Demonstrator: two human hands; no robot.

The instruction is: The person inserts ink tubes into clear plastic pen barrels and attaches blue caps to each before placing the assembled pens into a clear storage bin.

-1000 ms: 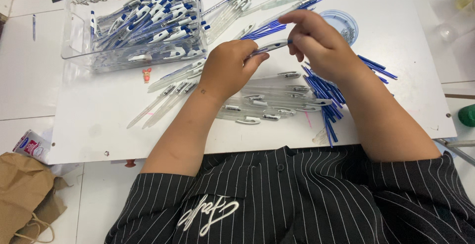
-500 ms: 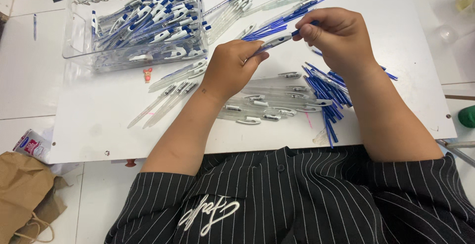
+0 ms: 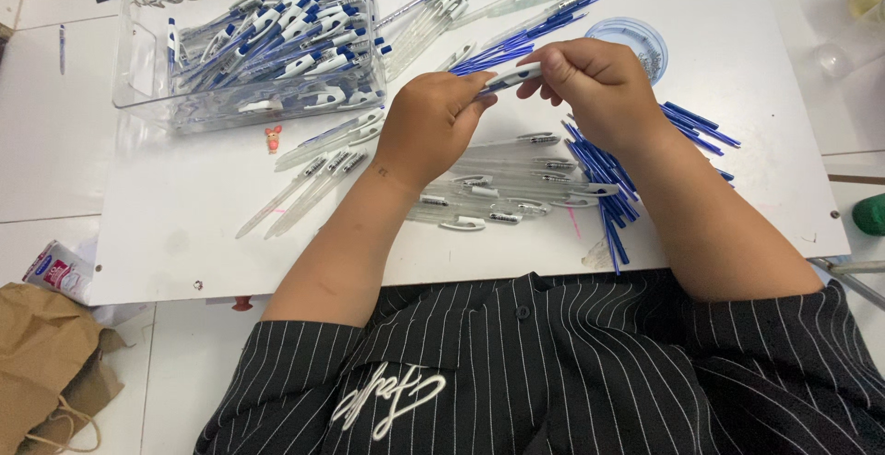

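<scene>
Clear pen barrel (image 3: 510, 76) with blue tip, tilted, pinched between both hands above the white board

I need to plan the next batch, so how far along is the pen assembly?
Done: a clear bin holds many assembled pens. In hand: left hand and right hand hold one pen. Left: empty clear barrels and loose blue refills on the white board.
</scene>
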